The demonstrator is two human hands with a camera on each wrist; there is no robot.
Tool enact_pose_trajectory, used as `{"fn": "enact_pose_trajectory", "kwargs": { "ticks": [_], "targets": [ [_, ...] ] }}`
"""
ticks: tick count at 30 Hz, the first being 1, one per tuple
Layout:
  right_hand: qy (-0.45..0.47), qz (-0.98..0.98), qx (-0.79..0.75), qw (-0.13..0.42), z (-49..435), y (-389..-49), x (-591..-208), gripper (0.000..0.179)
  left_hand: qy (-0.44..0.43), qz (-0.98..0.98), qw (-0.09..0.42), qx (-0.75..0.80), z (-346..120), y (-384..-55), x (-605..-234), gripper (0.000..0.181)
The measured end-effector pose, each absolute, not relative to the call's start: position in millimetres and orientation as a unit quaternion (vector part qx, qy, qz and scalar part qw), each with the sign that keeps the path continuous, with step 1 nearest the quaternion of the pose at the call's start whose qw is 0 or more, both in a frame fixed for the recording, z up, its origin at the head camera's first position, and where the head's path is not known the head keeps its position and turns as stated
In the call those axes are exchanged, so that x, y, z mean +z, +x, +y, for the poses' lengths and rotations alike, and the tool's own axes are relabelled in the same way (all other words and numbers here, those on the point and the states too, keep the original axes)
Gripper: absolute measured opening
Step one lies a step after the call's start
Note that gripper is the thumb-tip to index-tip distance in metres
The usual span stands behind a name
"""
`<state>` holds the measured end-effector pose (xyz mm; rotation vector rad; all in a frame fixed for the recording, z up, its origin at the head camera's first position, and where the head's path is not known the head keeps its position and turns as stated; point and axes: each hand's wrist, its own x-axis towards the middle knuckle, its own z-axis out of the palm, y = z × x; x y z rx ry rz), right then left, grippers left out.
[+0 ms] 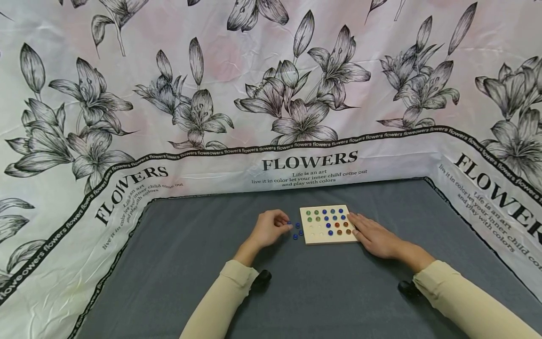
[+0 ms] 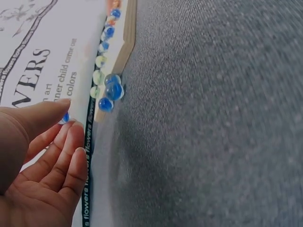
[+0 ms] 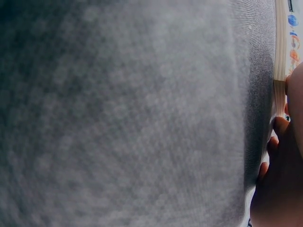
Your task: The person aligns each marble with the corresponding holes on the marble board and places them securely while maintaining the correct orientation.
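A pale wooden board point(image 1: 315, 238) with rows of round hollows lies flat on the cloth. Green marbles point(image 1: 318, 219) sit at its upper left, blue marbles point(image 1: 326, 218) run through the middle and upper right, and orange-brown marbles point(image 1: 339, 232) sit at the lower right. My left hand point(image 1: 267, 229) is just left of the board and pinches a blue marble point(image 2: 65, 117) between thumb and fingertips. Three loose blue marbles point(image 2: 113, 91) lie beside the board's left edge. My right hand point(image 1: 377, 239) rests with extended fingers on the board's right edge; its wrist view shows it only partly.
Dark grey cloth point(image 1: 190, 263) covers the table around the board. Behind and at both sides hangs a white flower-printed curtain point(image 1: 220, 174) with lettering. A black wrist device point(image 1: 261, 279) shows under the left cuff, another point(image 1: 408, 289) under the right.
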<state>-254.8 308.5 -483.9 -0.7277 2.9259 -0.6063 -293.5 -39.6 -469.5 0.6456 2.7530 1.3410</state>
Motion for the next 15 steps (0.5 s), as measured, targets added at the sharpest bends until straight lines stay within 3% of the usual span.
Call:
{"fn": "enact_pose_trajectory", "kwargs": {
  "ticks": [11,15],
  "targets": [
    [-0.250,0.948,-0.199,0.005,311.0,-258.8,-491.7,0.056,0.210,0.876,0.015,0.434,-29.4,-293.7,-466.6,0.017],
    [-0.243,0.950,-0.196,0.018,309.7,-257.5,-487.9,0.056,0.211,0.875,0.016,0.436,-25.6,-293.7,-465.7,0.016]
  ]
}}
